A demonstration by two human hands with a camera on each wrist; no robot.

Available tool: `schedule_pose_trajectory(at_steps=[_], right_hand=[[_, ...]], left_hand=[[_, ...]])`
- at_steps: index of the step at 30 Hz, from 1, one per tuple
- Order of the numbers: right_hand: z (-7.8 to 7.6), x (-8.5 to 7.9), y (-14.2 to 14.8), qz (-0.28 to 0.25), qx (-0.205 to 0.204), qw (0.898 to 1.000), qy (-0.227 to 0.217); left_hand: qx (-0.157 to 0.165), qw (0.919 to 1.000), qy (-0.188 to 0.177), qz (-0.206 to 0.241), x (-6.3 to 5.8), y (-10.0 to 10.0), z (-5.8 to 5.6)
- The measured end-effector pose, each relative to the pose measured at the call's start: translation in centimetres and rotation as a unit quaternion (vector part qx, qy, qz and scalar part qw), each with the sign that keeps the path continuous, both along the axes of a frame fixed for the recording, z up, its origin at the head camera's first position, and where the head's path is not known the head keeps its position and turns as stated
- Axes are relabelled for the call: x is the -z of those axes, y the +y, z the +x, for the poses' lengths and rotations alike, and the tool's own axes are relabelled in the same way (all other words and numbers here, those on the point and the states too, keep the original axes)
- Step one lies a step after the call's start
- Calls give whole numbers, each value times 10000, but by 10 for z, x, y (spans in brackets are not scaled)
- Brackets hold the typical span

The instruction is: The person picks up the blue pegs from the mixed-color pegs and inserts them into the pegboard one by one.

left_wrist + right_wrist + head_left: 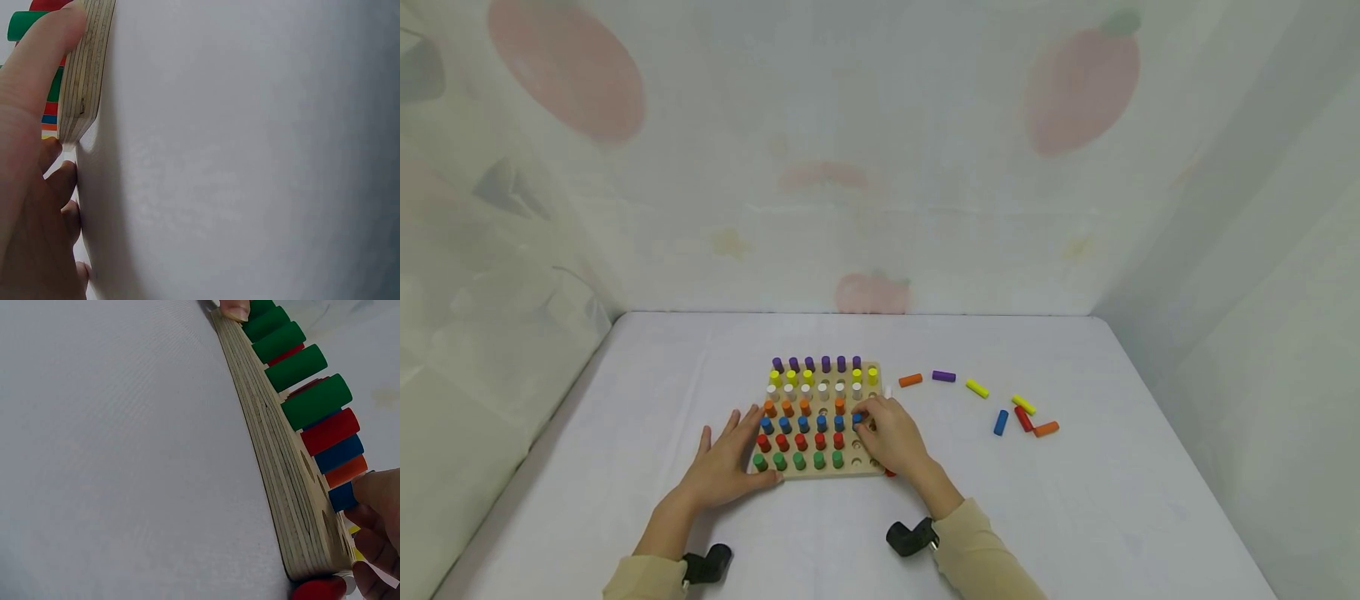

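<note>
A wooden pegboard [867,470] lies on the table with rows of coloured pegs standing in it, purple at the far side and green [799,461] at the near side. My right hand [891,435] pinches a blue peg [342,497] between thumb and fingers. That peg stands upright at the right end of the blue row, its lower end right at the board's surface. On the left side, my left hand [722,468] rests with fingers spread along the board's edge. Its thumb [59,28] touches the near left corner.
Right of the board lie loose pegs: orange [911,380], purple [943,377], yellow [977,388], blue [1001,422], red [1023,419] and others. Another red peg [317,590] lies against the near right corner. Bare holes show along the board's right side. A curtain [880,233] hangs behind the table.
</note>
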State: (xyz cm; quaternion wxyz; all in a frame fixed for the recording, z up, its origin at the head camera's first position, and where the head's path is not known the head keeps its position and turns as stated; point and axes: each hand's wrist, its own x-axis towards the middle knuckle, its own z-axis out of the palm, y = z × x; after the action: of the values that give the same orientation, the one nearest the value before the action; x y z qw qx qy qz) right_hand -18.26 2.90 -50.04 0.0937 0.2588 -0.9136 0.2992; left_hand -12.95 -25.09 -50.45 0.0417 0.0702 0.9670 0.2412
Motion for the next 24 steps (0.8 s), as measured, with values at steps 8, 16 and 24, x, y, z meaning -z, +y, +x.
schedule_pose_trajectory(at_steps=[8, 16, 24], right_hand=[[0, 1, 0, 95, 58, 9998, -193], [3, -1, 2, 115, 80, 9989, -446], [7, -10, 15, -211, 123, 9973, -693]], left_hand=[[17, 10000, -2, 7, -2, 0, 1], [29, 10000, -7, 37, 0, -1, 0], [32, 10000, 34, 46, 1, -1, 0]])
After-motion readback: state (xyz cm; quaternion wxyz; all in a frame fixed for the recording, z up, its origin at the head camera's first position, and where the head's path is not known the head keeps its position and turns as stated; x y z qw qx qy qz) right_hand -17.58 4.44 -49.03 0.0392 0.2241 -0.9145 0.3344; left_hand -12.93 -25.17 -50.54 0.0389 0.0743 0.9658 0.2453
